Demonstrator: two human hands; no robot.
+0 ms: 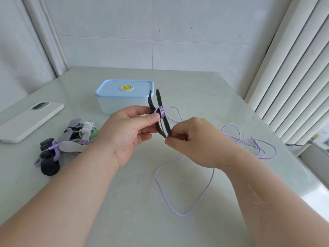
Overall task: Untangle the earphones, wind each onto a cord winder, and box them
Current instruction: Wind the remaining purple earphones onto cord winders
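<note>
One head-worn wide-angle camera looks forward and down from close above the pale table (204, 97), with both forearms entering from the bottom edge toward the centre, the left hand (130, 129) at about 10 o'clock of centre and the right hand (194, 138) at about 3 o'clock. The view faces the tiled wall (187, 32) at 12 o'clock, where the table's far edge meets it, and the lens bends the ribbed white panel (293, 68) at 2 o'clock into a slant. No second view is given, so no part of the scene is shared.
</note>
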